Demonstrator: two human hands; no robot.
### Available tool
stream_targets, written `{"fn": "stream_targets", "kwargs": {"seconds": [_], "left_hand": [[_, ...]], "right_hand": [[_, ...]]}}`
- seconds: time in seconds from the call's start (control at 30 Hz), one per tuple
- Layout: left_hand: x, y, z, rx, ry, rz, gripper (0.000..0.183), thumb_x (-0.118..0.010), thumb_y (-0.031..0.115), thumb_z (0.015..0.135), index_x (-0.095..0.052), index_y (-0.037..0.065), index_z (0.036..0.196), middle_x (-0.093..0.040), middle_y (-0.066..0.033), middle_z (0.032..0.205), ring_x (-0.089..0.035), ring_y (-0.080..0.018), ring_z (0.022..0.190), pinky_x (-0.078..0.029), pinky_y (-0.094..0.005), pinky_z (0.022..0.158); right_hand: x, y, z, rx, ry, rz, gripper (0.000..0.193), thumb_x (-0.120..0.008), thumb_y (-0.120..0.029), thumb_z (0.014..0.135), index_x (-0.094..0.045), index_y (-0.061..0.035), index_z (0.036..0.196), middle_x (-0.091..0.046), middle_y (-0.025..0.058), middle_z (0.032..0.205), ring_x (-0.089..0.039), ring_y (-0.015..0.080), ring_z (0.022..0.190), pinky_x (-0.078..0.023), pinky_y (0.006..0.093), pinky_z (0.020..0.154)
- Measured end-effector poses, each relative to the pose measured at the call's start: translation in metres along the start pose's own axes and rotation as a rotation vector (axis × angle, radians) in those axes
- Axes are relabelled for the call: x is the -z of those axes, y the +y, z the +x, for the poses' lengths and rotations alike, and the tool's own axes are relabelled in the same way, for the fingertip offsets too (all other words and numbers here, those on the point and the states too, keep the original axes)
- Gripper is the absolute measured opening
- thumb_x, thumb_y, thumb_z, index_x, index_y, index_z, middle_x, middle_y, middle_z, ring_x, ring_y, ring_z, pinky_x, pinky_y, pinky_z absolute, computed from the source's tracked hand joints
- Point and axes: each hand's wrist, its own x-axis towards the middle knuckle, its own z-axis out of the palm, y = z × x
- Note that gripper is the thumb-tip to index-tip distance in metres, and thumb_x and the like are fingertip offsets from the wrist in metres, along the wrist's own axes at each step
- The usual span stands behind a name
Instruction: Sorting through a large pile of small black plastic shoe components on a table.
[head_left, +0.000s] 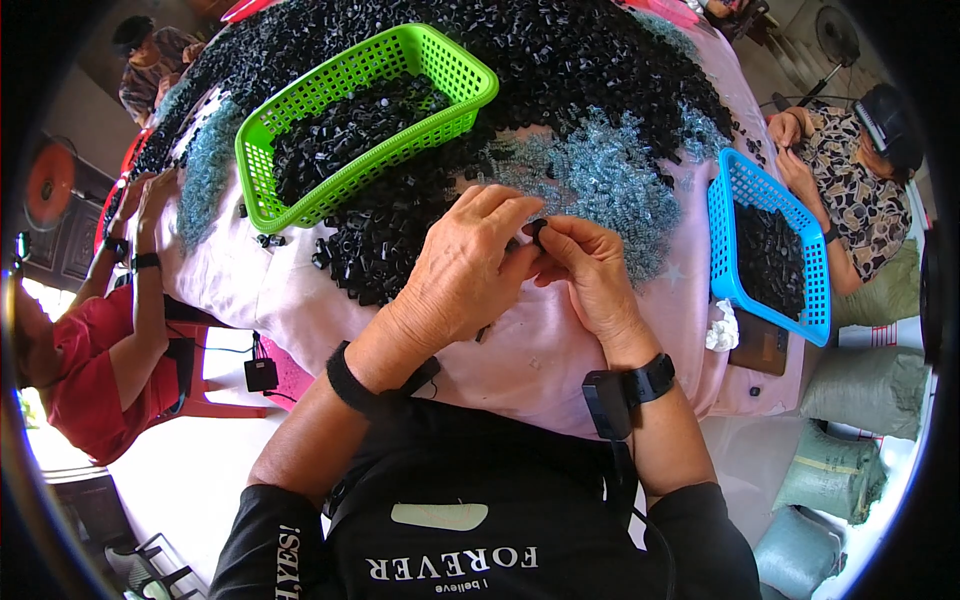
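Note:
My two hands meet just above the near part of the pink table cover point(560, 365). Between the thumb and fingers of my right hand point(598, 280) is a small black plastic piece point(538, 232). My left hand point(462, 262) is closed beside it, thumb and fingers bent toward the same piece; its own fingers hide whatever they grip. Just beyond my hands lie a heap of similar small black pieces point(365, 250) and a heap of small bluish, shiny, coil-like pieces point(610, 180).
A green basket point(375, 172) with black pieces stands beyond my left hand. At the right is a blue basket point(725, 262), near a crumpled white tissue point(721, 328). Other people sit at the left, far left and right. Sacks point(828, 470) lie on the floor at the right.

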Motion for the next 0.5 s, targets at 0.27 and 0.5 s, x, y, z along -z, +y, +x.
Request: {"fn": "stream_targets", "kwargs": {"seconds": [0.27,0.5], "left_hand": [[-0.0051,0.0004,-0.0006,-0.023,-0.085,0.102,0.041,-0.074,0.004,0.076,-0.064,-0.003,0.115,-0.066,-0.0170,0.106,-0.064,-0.0352,0.099,-0.054,-0.0419,0.085],[-0.0047,-0.0051,-0.0017,-0.034,-0.059,0.140,0.040,-0.073,0.006,0.077,-0.063,-0.005,0.115,-0.066,-0.0187,0.105,-0.064,-0.0359,0.100,-0.054,-0.0424,0.087]], "right_hand": [[-0.0020,-0.0020,0.0018,0.023,-0.015,-0.056,0.020,-0.068,-0.022,0.098,-0.073,-0.0054,0.107,-0.073,0.0028,0.088,-0.069,0.0076,0.075,-0.056,0.0205,0.063],[-0.0028,0.0003,0.0019,0.017,0.021,-0.097,0.020,-0.068,-0.022,0.098,-0.073,-0.0037,0.106,-0.073,0.0024,0.088,-0.068,0.0076,0.073,-0.056,0.0210,0.064]]}}
